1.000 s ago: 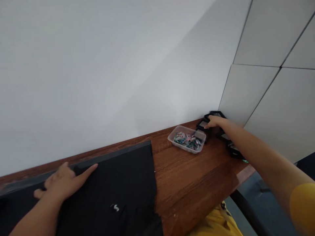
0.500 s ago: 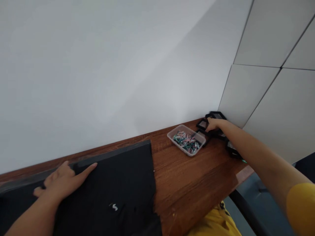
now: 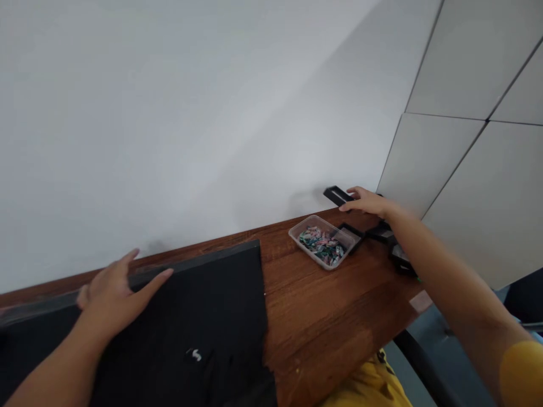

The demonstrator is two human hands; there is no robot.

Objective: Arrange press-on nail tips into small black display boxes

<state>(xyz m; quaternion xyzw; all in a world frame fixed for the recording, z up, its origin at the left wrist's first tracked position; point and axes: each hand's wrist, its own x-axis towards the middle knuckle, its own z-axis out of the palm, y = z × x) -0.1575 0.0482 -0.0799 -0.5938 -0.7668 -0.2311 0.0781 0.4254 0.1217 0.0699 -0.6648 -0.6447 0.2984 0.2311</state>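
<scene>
pinching the black rectangular frame (image 3: 336,195), your right hand (image 3: 365,203) has it jutting leftward; your left hand (image 3: 111,293), fingers apart, holds nothing.

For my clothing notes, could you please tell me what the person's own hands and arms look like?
The left hand and right hand wear no gloves, watch or bracelet. A yellow sleeve shows on the otherwise bare right arm; none shows on the left.
</scene>
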